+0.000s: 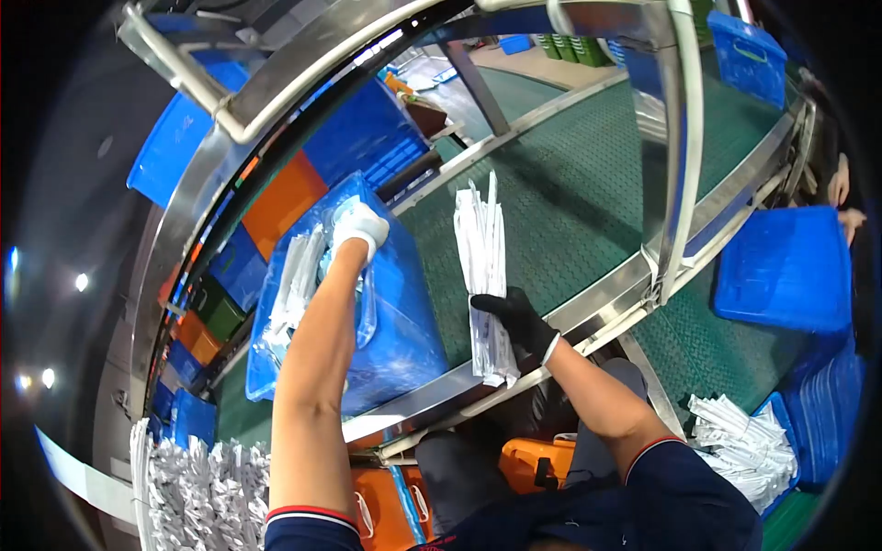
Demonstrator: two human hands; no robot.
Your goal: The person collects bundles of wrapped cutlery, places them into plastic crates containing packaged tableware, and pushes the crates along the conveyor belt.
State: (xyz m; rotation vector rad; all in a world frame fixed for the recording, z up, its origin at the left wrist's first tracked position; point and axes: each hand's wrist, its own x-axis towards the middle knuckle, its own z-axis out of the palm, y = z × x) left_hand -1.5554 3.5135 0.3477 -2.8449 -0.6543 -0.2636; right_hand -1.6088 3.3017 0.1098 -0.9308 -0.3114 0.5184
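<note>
R hand (516, 321) ctr frame: fingers gripped wht bundle (480, 243) | L hand (361, 227) upper L-ctr: at blue bin (397, 298), fingers hidden, cldn't tell

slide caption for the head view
Black-gloved right hand holds a white bundle; white-gloved left hand is at a blue bin.

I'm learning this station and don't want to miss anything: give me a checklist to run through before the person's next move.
1. Right hand has a grip on the white bundle: ok, closed around its lower part.
2. Bundle's upper end even: not ok, some pieces stick up past the rest.
3. Left hand free of any load: cannot tell, its fingers are hidden at the blue bin.
4. Both hands gloved: ok, white on the left, black on the right.
5. Green belt stopped: cannot tell from a still picture.
</note>
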